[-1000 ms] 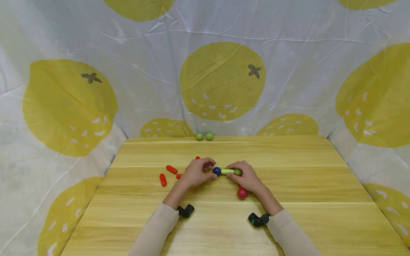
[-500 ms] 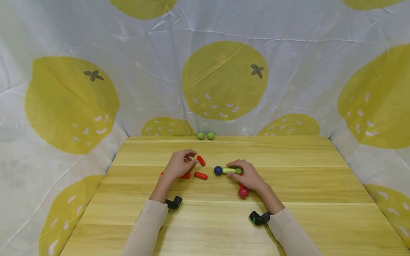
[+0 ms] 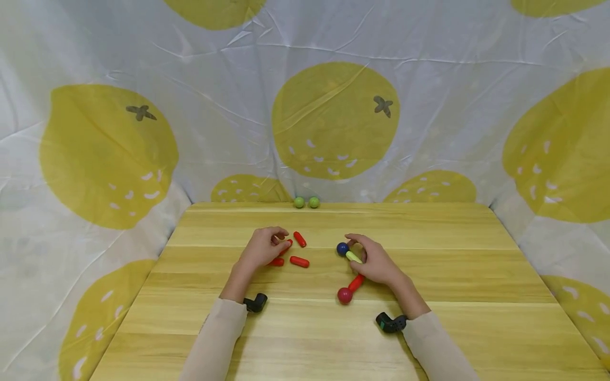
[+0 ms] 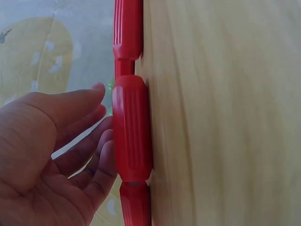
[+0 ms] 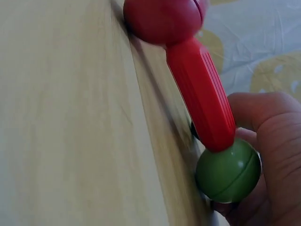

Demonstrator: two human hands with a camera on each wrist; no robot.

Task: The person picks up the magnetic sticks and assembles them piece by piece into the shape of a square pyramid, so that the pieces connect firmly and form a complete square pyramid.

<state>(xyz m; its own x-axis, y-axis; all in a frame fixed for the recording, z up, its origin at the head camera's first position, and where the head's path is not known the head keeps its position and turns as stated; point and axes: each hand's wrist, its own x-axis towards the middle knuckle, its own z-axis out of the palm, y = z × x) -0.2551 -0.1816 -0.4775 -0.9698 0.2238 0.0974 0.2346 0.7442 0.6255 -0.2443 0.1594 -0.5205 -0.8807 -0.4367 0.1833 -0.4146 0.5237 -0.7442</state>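
Bent chain (image 5: 201, 94): crimson ball (image 5: 162, 19), ribbed red rod (image 3: 356, 283), glossy green ball (image 5: 228, 170), yellow-green rod (image 3: 353, 257), dark blue ball (image 3: 342, 248). Surface (image 3: 305, 338) is pale, banded wood grain; whitish cloth (image 3: 214, 106) behind and at both sides, printed with big yellow fruit. Two small green balls (image 3: 314, 202) at the far edge. Chain sits in the right hand (image 3: 376, 259), fingers pinching it near the green ball; crimson end points toward the person. Left hand (image 3: 263, 246): fingers loosely bent, thumb apart, just beside loose red rods (image 3: 299, 262); contact unclear.
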